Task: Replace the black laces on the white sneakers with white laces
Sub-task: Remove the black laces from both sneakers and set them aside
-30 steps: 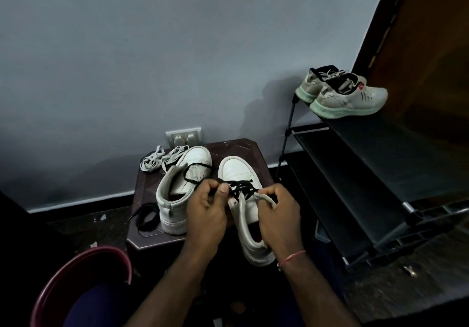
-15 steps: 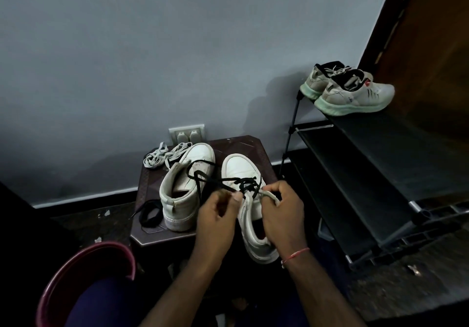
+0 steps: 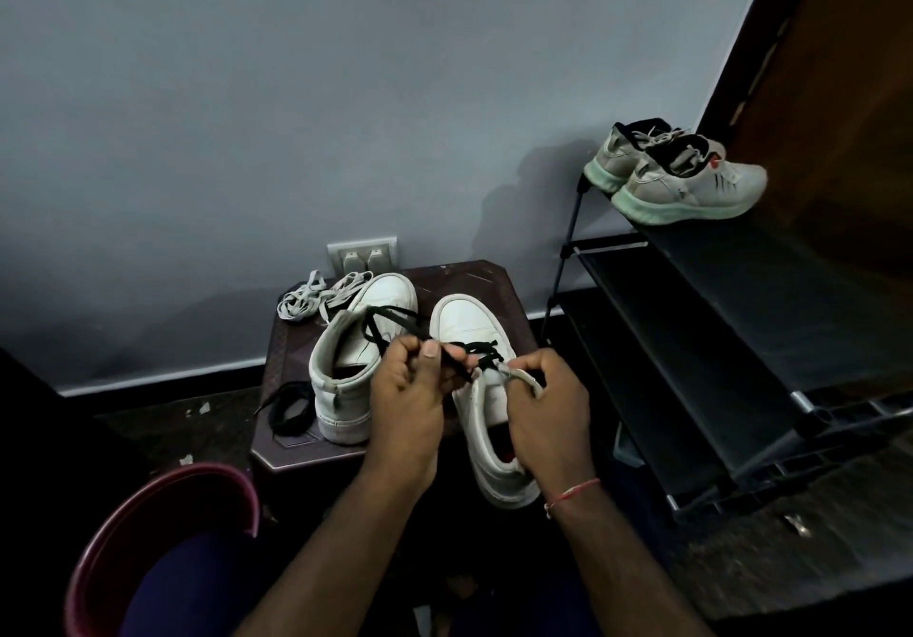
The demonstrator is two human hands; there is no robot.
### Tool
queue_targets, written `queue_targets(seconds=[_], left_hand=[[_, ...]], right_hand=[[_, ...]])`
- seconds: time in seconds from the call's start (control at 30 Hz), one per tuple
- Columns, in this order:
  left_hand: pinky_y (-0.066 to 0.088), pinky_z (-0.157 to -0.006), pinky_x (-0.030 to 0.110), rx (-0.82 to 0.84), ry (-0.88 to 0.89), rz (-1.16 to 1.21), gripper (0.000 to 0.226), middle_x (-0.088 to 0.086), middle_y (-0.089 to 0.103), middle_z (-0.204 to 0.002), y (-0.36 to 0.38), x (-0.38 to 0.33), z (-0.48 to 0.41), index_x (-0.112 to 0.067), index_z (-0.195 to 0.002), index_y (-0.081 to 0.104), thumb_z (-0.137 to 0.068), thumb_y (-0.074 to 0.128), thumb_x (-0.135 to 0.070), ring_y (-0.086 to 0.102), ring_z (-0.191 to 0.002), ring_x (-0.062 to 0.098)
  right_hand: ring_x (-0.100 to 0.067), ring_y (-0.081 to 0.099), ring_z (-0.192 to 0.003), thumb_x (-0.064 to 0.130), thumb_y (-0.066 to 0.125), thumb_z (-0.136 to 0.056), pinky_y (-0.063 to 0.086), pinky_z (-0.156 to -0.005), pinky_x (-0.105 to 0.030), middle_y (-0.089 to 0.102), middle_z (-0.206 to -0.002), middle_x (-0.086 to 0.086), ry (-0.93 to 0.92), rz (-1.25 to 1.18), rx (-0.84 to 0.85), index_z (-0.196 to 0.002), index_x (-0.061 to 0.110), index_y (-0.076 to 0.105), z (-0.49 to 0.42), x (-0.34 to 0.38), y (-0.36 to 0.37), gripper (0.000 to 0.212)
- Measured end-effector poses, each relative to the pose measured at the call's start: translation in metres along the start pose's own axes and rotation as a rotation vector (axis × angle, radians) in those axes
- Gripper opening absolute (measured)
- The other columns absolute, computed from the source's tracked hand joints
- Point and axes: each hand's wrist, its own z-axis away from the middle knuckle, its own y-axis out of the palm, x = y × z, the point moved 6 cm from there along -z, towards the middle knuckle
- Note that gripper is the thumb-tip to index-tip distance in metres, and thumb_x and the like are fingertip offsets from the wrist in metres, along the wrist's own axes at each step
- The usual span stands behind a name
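Observation:
Two white high-top sneakers stand on a small dark stool. The right sneaker still carries a black lace across its eyelets. My left hand pinches a loose length of that lace, which loops over the left sneaker. My right hand grips the right sneaker's tongue and collar. A removed black lace lies coiled on the stool's left edge. White laces lie bundled at the stool's back left.
A black shoe rack stands at the right, with a pair of grey running shoes on top. A maroon bucket sits at the lower left. A wall socket is behind the stool.
My left hand has pulled the black lace up and leftward, so a longer loose loop now hangs over the left sneaker. The right hand keeps its hold on the right sneaker.

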Motion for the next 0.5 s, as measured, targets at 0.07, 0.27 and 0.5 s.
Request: queue_targets(seconds=[0.07, 0.27, 0.5], left_hand=[[0.056, -0.065, 0.03, -0.021, -0.032, 0.174, 0.016, 0.004, 0.057, -0.068, 0.004, -0.01, -0.001, -0.011, -0.087, 0.045, -0.102, 0.04, -0.012, 0.06, -0.062, 0.016], [0.025, -0.034, 0.014, -0.027, -0.012, 0.137, 0.022, -0.004, 0.045, -0.059, -0.006, -0.044, -0.012, -0.018, -0.081, 0.044, -0.102, 0.042, -0.018, 0.03, -0.04, 0.003], [0.05, -0.072, 0.029, 0.173, 0.097, -1.22, 0.012, -0.011, 0.062, -0.079, -0.029, -0.01, -0.009, -0.021, -0.088, 0.061, -0.086, 0.07, -0.028, 0.06, -0.073, 0.008]], right_hand=[[-0.006, 0.062, -0.087, 0.008, 0.06, -0.083, 0.053, -0.082, -0.033, 0.066, -0.09, 0.009, 0.002, -0.007, 0.0, -0.08, 0.023, 0.063, 0.001, 0.0, 0.0, 0.016], [-0.007, 0.062, -0.087, 0.009, 0.06, -0.083, 0.053, -0.083, -0.036, 0.067, -0.09, 0.009, 0.01, -0.007, -0.001, -0.08, 0.024, 0.063, -0.002, -0.001, 0.001, 0.016], [-0.008, 0.062, -0.088, 0.01, 0.062, -0.082, 0.054, -0.084, -0.037, 0.066, -0.091, 0.008, 0.005, -0.043, 0.016, -0.082, 0.025, 0.063, 0.001, 0.0, 0.0, 0.016]])
